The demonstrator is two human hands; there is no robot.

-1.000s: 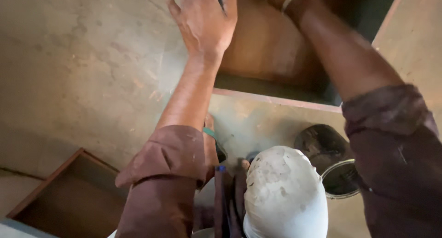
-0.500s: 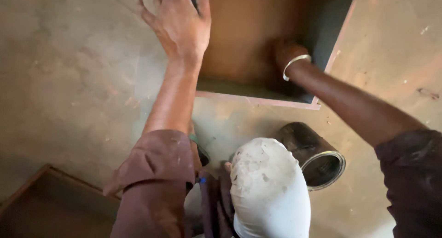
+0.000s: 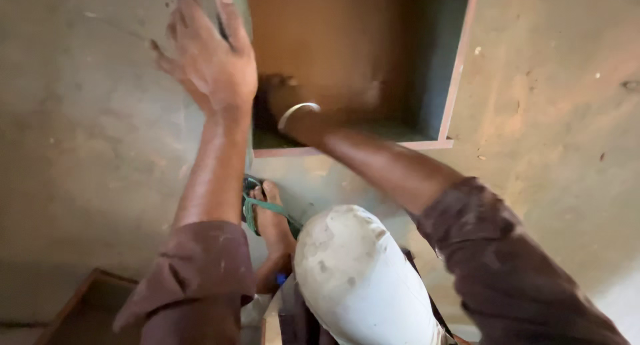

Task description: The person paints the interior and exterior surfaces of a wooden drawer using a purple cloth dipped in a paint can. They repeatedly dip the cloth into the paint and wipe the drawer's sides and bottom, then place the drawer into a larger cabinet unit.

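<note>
While the camera looks straight down, the left hand (image 3: 212, 65) rests with fingers spread on the upper left edge of a shallow wooden box (image 3: 347, 45) that lies on the concrete floor (image 3: 87, 152); its grip is open, palm flat against the box's corner and the floor beside it, and a thin dark object shows between two fingers, too blurred to identify. The right hand (image 3: 273, 102) reaches down inside the box at its lower left corner, wrist marked by a pale metal bangle (image 3: 298, 112); the fingers are hidden in shadow and motion blur, so whether that grip is closed cannot be told. The box has a brown inner panel, a dark greenish strip along its right inner side and a reddish rim running across its near edge. Below the box, a bare foot in a green-strapped sandal (image 3: 263, 208) stands on the floor, just beside a knee in dusty white cloth (image 3: 360, 278). Both forearms wear dark maroon sleeves (image 3: 193, 278). A second wooden frame (image 3: 80, 305) sits at lower left, well apart.
</note>
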